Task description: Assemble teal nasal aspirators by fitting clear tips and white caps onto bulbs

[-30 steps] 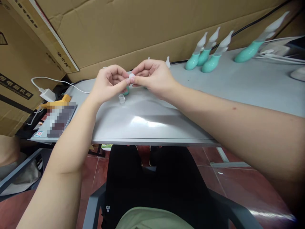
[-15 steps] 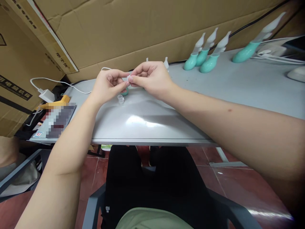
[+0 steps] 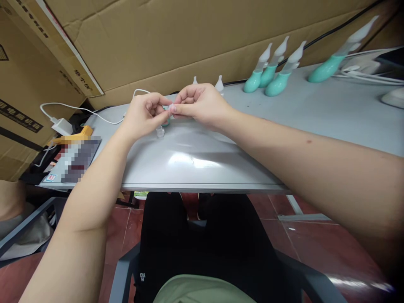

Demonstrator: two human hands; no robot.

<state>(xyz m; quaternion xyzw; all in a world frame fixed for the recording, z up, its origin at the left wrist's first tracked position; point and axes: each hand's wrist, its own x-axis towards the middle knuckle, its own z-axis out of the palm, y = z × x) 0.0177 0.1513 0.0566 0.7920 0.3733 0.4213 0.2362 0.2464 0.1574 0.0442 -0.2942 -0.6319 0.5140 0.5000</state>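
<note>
Between the fingertips of both hands is a small translucent plastic piece [image 3: 171,108], mostly covered by the fingers. My left hand [image 3: 148,110] pinches it from the left, and my right hand [image 3: 202,101] pinches it from the right. Just under the left fingers stands a clear plastic cup-like part [image 3: 160,131] on the table. Behind it, a teal bulb [image 3: 166,122] is partly hidden by the hands. Two white nozzle tips [image 3: 219,83] show behind my right hand.
Several teal bulb nasal aspirators [image 3: 278,85] with white tips stand on the grey table [image 3: 331,122] at the back right. A white charger [image 3: 62,126], its cable and a yellow tool [image 3: 83,132] lie at the left. Cardboard [image 3: 176,42] walls the back.
Both hands have dropped slightly, still pinching the small piece. More of the nozzle tips behind my right hand now shows.
</note>
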